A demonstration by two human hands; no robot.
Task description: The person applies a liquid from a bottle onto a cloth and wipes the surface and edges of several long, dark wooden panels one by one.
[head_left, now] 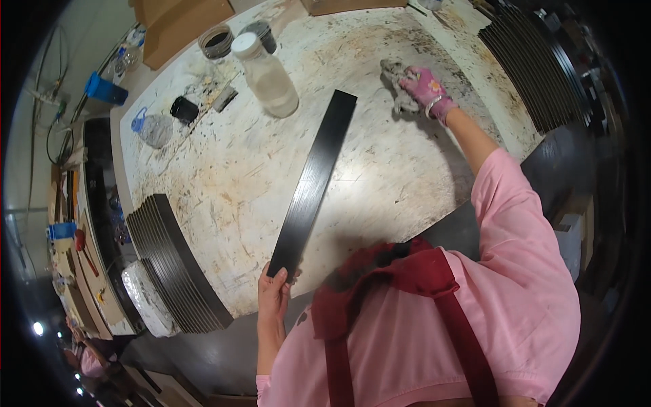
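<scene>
From the head camera looking down, my bare left hand (273, 293) has its fingers closed around the near end of a long black strip (313, 182), which lies flat and angled across the stained white worktable (224, 183). My right hand (425, 87), in a pink glove, reaches to the far side, fingers closed on a grey rag (397, 81) pressed to the table. A clear plastic jar (266, 74) stands left of the strip's far end.

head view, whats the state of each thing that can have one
black strip: flat on table, near end gripped by left hand
grey rag: crumpled, gripped by gloved right hand
plastic jar: upright, white lid on
round tin: open
clear bottle: lying down, blue cap on
</scene>
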